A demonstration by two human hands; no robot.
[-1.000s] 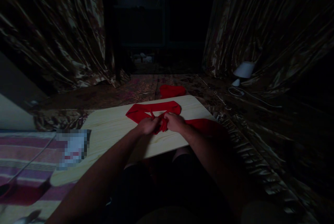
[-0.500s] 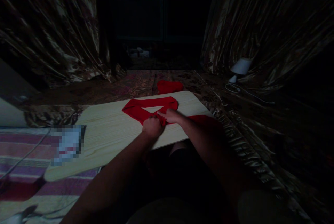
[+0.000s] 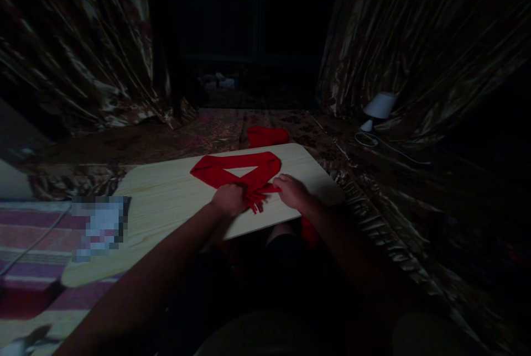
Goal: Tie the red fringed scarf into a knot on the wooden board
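A red scarf (image 3: 234,158) lies on a pale wooden board (image 3: 166,195), folded into a loop with a triangular gap in the middle. Its fringe spreads out near the board's front edge. My left hand (image 3: 229,199) is closed on the scarf just left of the fringe. To the right of the fringe, my right hand (image 3: 291,191) pinches a narrow red strip of the scarf and draws it out sideways. More red fabric (image 3: 307,230) hangs below the board under my right forearm.
Another red cloth bundle (image 3: 267,135) sits beyond the board's far edge. A small white lamp (image 3: 380,106) with a coiled cable stands at the right. Dark patterned curtains (image 3: 103,57) hang behind. A blurred packet (image 3: 102,228) lies on the board's left end, by a striped cloth (image 3: 33,234).
My hands have moved apart: the left slightly left, the right to the right with the strip. The fringe now shows between them. Red fabric right of my right hand has left the board top.
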